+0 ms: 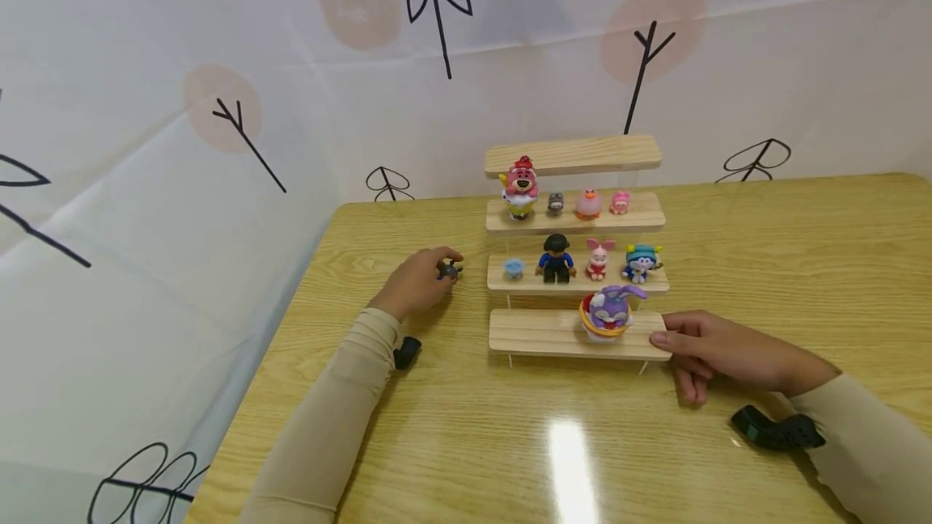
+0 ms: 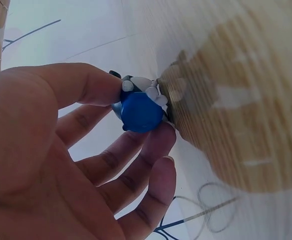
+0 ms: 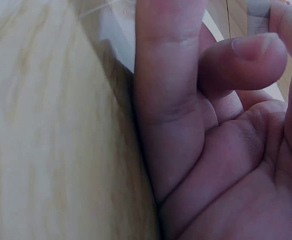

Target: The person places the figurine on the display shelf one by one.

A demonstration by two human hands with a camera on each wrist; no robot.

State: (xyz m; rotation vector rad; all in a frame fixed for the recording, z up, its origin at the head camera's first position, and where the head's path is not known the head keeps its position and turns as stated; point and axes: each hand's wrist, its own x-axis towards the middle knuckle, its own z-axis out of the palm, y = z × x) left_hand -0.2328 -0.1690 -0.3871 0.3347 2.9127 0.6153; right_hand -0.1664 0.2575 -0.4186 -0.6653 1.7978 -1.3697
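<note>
My left hand (image 1: 413, 283) pinches a small toy figurine (image 2: 142, 111) between thumb and fingers, just left of the tiered wooden display shelf (image 1: 535, 340). Blue, white and dark parts of it show in the left wrist view, close against the tabletop. At the shelf's lowest tier, my right hand (image 1: 721, 352) grips the right end, thumb on top and other fingers below. On that tier sits a purple rabbit figurine (image 1: 608, 310) with an orange ring. Palm and bent fingers fill much of the right wrist view, beside the wood surface.
Higher tiers carry a pink bear figurine (image 1: 521, 184), a pink round bird figurine (image 1: 588, 204), a toy man in black and blue (image 1: 557, 259), a piglet figurine (image 1: 599, 260) and a blue-hatted figurine (image 1: 641, 263). Behind the wooden table (image 1: 786, 265) hangs a patterned white cloth (image 1: 539, 95).
</note>
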